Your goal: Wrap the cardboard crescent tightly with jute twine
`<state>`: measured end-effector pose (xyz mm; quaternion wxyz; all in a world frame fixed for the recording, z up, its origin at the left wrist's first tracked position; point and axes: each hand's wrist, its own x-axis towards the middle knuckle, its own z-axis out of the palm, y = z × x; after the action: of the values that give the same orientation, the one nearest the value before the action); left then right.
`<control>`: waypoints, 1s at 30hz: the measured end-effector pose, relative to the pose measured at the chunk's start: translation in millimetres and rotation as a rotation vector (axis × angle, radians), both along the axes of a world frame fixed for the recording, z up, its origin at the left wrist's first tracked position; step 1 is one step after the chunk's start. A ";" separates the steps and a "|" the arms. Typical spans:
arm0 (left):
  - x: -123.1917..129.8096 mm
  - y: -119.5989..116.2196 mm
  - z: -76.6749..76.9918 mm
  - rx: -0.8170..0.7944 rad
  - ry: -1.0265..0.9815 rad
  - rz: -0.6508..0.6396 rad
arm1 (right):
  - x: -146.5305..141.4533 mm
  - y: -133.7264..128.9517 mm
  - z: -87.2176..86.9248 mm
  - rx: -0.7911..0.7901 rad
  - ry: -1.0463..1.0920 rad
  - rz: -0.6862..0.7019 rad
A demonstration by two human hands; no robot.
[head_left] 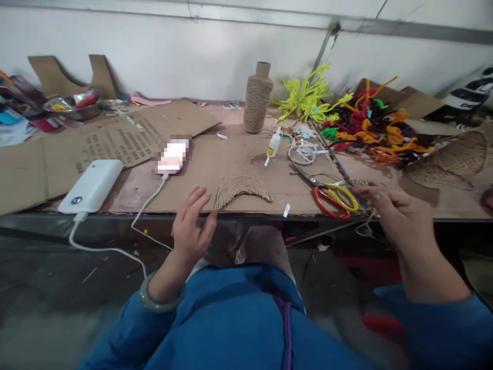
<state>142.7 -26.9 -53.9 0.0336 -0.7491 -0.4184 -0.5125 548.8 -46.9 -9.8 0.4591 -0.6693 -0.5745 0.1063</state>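
Observation:
On the cardboard sheet (231, 154) in front of me lies a curved arc of twine (243, 191), built from rows laid side by side. My left hand (192, 223) is at its left end, fingers stretched and slightly apart, holding nothing. Over at the table's front edge, my right hand (400, 213) has thumb and fingers pinched together. Loose twine (364, 182) shows at its fingertips, and thin strands hang below. Scissors (325, 192) with one red and one yellow handle lie just left of that hand, blades partly apart.
Behind the arc stand a twine spool (257, 103) and a small glue bottle (273, 144), tilted. Yellow yarn (308, 97) and colourful yarn pieces (389, 128) are heaped at right, beside a woven basket (454, 159). A phone (173, 155) is cabled to a white power bank (92, 186).

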 end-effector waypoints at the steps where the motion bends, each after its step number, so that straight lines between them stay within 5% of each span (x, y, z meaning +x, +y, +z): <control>1: -1.0 3.6 -0.7 0.006 0.007 0.007 | 1.7 3.5 -1.4 -0.017 -0.011 -0.026; 9: -0.1 34.2 -1.4 -0.018 -0.005 -0.009 | 13.6 66.0 5.0 -0.110 -0.051 -0.121; 14: 4.4 45.1 2.3 -0.023 -0.012 -0.041 | 4.6 95.9 5.2 -0.130 0.140 -0.030; 23: 8.6 46.0 7.3 -0.081 -0.038 -0.038 | -62.8 74.0 -7.1 -0.062 0.117 0.059; 30: -10.3 28.2 -0.9 -0.160 0.080 0.019 | -99.0 52.3 -34.2 0.044 -0.455 0.365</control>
<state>132.5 1.3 -54.9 -0.0049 -0.7654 -0.4633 -0.4466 449.8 5.3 -44.0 0.3061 -0.5514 -0.7757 0.0218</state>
